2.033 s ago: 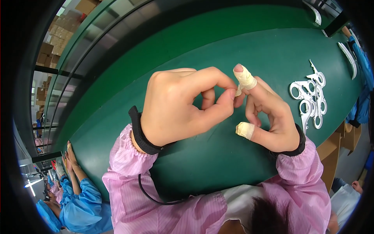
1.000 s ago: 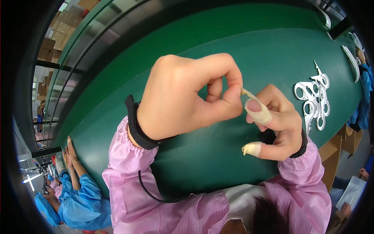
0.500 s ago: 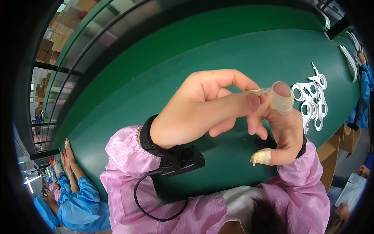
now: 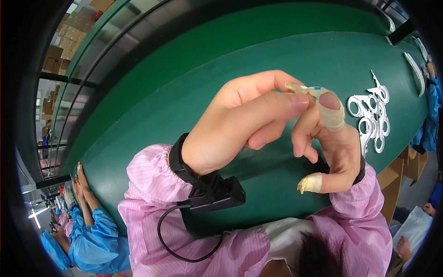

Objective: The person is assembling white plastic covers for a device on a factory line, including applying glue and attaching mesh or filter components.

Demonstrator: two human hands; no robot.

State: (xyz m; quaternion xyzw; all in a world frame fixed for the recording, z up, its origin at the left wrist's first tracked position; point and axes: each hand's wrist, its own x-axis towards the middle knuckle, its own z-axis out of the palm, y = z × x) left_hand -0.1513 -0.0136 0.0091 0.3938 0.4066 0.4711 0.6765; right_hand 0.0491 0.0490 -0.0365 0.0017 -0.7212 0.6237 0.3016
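Note:
My left hand [image 4: 235,117] pinches the loose end of a pale yellowish strip of tape [image 4: 331,120] between thumb and index finger. The strip runs across to a raised finger of my right hand [image 4: 340,150] and is wrapped around it, leaving the fingertip pad bare. Nothing is held in my right hand; its thumb is spread away from the other fingers, which are partly curled. A similar yellowish wrap [image 4: 312,183] covers the right thumb tip, with a ragged end. Both hands are above the green table [image 4: 194,106].
Several white plastic parts with rings [image 4: 369,113] lie right of my right hand. A black box with a cable [image 4: 217,196] is strapped at my left wrist. Curved white pieces [image 4: 414,74] lie far right. A co-worker in blue [image 4: 97,235] sits at left; cardboard boxes [image 4: 392,187] stand lower right.
My left hand has moved slightly up, and the tape's loose end now shows more, drawn upward at the wrapped finger. The right hand has tilted a little.

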